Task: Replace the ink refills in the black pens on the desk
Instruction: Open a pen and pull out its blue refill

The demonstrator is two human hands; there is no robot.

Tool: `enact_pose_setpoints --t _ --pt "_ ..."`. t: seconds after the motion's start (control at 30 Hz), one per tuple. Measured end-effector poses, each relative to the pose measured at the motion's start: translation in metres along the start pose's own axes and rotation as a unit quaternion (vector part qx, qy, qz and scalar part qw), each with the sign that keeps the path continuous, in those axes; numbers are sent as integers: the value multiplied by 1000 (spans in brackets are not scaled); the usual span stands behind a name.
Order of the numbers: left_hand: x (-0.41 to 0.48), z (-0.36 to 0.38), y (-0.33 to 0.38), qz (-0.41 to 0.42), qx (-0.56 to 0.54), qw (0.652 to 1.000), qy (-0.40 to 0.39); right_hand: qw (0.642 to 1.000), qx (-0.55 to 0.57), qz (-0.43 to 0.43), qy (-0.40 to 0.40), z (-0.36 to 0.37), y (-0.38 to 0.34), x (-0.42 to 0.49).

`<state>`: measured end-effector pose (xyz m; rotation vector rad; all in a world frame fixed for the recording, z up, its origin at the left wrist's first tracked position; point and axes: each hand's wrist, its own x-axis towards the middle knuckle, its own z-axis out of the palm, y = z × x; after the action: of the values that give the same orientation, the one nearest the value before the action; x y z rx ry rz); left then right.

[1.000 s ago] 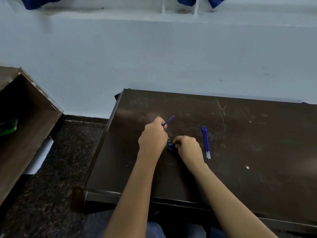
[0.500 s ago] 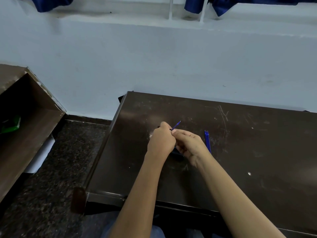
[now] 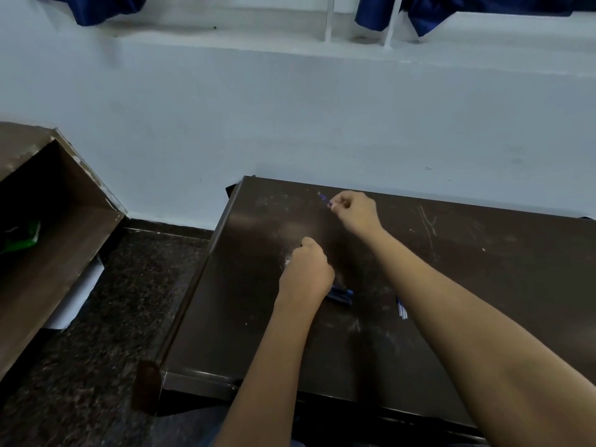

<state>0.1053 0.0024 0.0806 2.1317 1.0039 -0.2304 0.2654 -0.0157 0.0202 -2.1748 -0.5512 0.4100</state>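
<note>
My right hand [image 3: 354,211] is raised over the far part of the dark desk [image 3: 245,285]. It pinches a thin blue ink refill [image 3: 325,199], whose tip points up and left. My left hand [image 3: 306,272] is a closed fist nearer to me, and only a dark tip of a black pen [image 3: 302,244] shows at its top. More black pens [image 3: 341,295] lie on the desk just right of my left wrist. A few blue refills [image 3: 402,309] lie further right, mostly hidden under my right forearm.
The desk's left edge drops to a dark speckled floor [image 3: 129,317]. A brown open-sided cabinet [image 3: 48,221] stands at the left with a green object [image 3: 22,237] inside and white paper [image 3: 77,298] beneath. A pale wall [image 3: 322,124] backs the desk.
My right hand took the blue refill from beside my left fist and carried it up and away toward the far side. My left hand stayed closed in place.
</note>
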Motion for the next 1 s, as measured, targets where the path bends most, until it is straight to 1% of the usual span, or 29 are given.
enact_pose_setpoints --t 0.03,0.1,0.17,0.3,0.5,1.0 --pt "1 0 -1 6 6 1000 7 998 -54 -18 -15 8 8 2" --pt "2 0 -2 12 17 1000 16 992 -114 -14 -44 21 22 5" --pt "4 0 -3 15 22 999 25 983 -173 -20 -56 31 29 5" --pt "5 -2 -4 11 24 999 36 968 -238 -80 -27 45 39 3" --pt "5 -2 -4 14 28 999 40 965 -246 -92 11 52 44 -2" --pt "5 0 -2 21 26 998 46 970 -227 -85 0 50 43 -1"
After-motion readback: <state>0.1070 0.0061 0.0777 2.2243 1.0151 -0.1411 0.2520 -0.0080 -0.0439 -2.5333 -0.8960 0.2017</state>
